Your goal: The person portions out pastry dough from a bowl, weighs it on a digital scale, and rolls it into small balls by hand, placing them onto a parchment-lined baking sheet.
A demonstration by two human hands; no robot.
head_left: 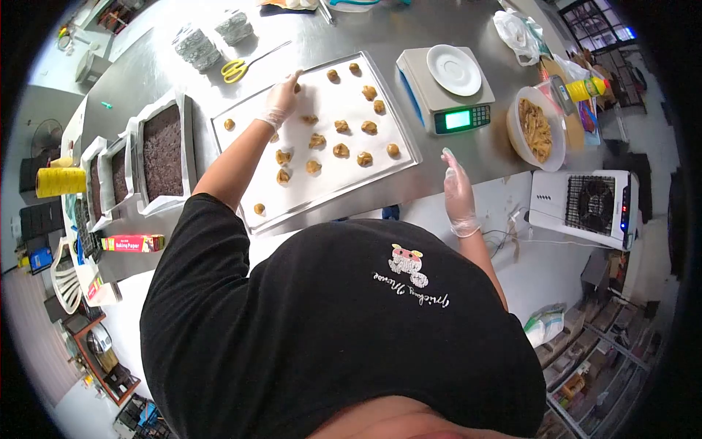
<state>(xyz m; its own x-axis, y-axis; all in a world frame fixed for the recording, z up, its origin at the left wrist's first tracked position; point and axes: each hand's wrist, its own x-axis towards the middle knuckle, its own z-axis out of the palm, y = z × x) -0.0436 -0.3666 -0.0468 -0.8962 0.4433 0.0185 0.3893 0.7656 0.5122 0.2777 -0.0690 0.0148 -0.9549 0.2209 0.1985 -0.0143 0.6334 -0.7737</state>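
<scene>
My left hand (282, 101), in a clear plastic glove, reaches over the far left part of a baking tray (327, 199) lined with white paper. Its fingers are closed around a small brown ball of cookie dough (297, 88), which is partly hidden by them. Several more dough balls (341, 150) are spread over the paper, some round and some rough. Off the tray's right side, near the table's front edge, my gloved right hand (459, 196) is held up with its fingers stretched out and nothing in it.
Right of the tray stands a digital scale (462, 119) bearing a white plate (453, 70). Beyond it is a bowl (517, 135) of dough. Yellow scissors (235, 70) and foil-wrapped blocks (196, 48) lie behind. Pans of dark cake (162, 154) and a baking paper box (133, 244) are at left.
</scene>
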